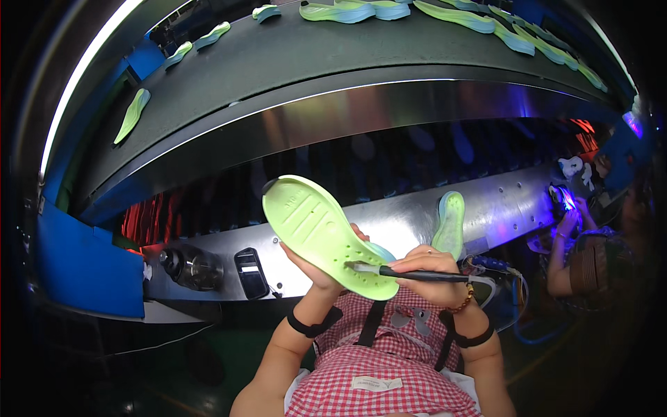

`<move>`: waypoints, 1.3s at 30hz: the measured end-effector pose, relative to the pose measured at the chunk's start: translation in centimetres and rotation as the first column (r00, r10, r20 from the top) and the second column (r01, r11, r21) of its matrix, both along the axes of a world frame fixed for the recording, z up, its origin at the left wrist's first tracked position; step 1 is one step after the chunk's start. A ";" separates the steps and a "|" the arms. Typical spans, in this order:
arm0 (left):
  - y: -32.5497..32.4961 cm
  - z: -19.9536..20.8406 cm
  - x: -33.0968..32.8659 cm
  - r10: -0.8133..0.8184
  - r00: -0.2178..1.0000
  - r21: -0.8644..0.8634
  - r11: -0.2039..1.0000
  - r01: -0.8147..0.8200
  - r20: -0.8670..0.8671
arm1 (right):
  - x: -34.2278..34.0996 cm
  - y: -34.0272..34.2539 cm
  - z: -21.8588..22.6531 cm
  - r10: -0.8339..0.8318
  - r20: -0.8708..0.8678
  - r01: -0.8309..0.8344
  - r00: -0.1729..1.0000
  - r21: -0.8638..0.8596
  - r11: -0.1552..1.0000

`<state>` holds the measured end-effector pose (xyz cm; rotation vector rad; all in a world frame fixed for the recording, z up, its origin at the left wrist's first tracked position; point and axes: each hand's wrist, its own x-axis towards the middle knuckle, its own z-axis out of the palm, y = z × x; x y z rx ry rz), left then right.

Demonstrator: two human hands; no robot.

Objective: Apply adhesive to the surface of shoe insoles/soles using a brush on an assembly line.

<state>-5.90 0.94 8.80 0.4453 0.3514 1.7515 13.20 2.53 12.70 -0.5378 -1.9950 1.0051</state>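
A light green shoe sole (309,219) is tilted up in front of me, with ridges and small holes on the face toward me. My left hand (316,267) grips it from behind and below, the fingers partly hidden. In my right hand (431,267) is a brush (424,275) with a dark handle. Its bristle tip touches the holed end of the sole. A second green sole (450,226) lies on the metal ledge (389,215), just beyond my right hand.
Several green-blue soles (465,19) lie along the dark conveyor belt (278,59). On the ledge to the left are a dark bottle (193,267) and a phone (251,273). At the right, another person's hands (570,221) work under violet light. Cables (517,299) hang near my right arm.
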 end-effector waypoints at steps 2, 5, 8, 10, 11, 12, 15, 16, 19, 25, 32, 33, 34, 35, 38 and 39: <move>-0.3 0.9 -0.1 0.038 0.999 0.009 0.999 -0.038 0.013 | 0.3 -1.1 0.0 0.096 0.018 -0.095 0.995 -0.023 0.995; 0.0 1.3 -1.1 0.068 0.997 0.067 0.995 -0.070 0.025 | 0.6 -1.7 0.3 0.325 -0.081 -0.333 0.942 -0.120 0.935; -0.1 2.2 -1.1 0.125 0.992 0.038 0.992 -0.124 -0.025 | 1.2 -0.9 -0.4 -0.023 -0.036 0.017 0.999 -0.158 0.987; 0.0 2.1 -1.3 0.136 0.988 0.069 0.989 -0.131 -0.074 | 0.7 -1.1 -0.1 0.094 -0.013 -0.095 0.995 -0.132 0.987; 0.0 2.1 -1.4 0.147 0.982 0.100 0.986 -0.135 -0.122 | 0.6 -1.2 0.1 0.209 0.014 -0.206 0.978 -0.107 0.973; -0.3 2.1 -1.7 0.134 0.983 0.087 0.988 -0.124 -0.122 | 1.2 -1.2 0.5 0.269 0.034 -0.260 0.963 -0.163 0.952; -0.2 2.6 -2.2 0.046 0.981 0.155 0.988 -0.016 -0.191 | 1.5 -0.6 -1.1 0.188 -0.238 -0.278 0.953 -0.444 0.852; -0.5 3.0 -1.5 0.020 0.993 0.054 0.998 -0.014 -0.116 | 1.3 -1.0 -1.0 0.101 -0.272 -0.251 0.957 -0.598 0.761; -2.3 1.4 0.4 -0.031 0.993 -0.125 0.991 0.045 0.113 | 0.3 -1.9 -2.1 -0.105 -0.388 -0.247 0.916 -0.749 0.614; -2.4 -3.4 -1.0 -0.334 0.942 -0.122 0.935 0.332 0.004 | 0.4 -1.5 0.3 0.169 -0.051 -0.176 0.984 -0.295 0.939; -1.3 -1.6 -2.9 -0.661 0.744 -0.188 0.747 0.638 -0.100 | 1.0 -0.8 0.8 0.324 0.046 -0.302 0.945 -0.256 0.918; -1.3 -1.2 -3.2 -0.656 0.748 -0.190 0.750 0.633 -0.097 | 1.0 -0.9 1.1 0.372 0.049 -0.352 0.927 -0.224 0.909; -1.2 -0.9 -3.4 -0.712 0.701 -0.208 0.692 0.691 -0.039 | 1.2 -0.9 1.5 0.424 0.034 -0.404 0.905 -0.243 0.882; -1.2 -0.7 -3.7 -0.761 0.649 -0.220 0.630 0.745 0.019 | 1.5 -0.8 2.1 0.431 0.034 -0.410 0.902 -0.247 0.878; -1.3 -0.1 -4.2 -0.808 0.588 -0.301 0.566 0.768 -0.019 | 1.8 -0.2 2.5 0.379 -0.045 -0.379 0.924 -0.218 0.899; -1.3 0.6 -3.9 -0.835 0.546 -0.344 0.531 0.775 -0.059 | 1.5 0.0 2.5 0.351 0.005 -0.344 0.936 -0.183 0.921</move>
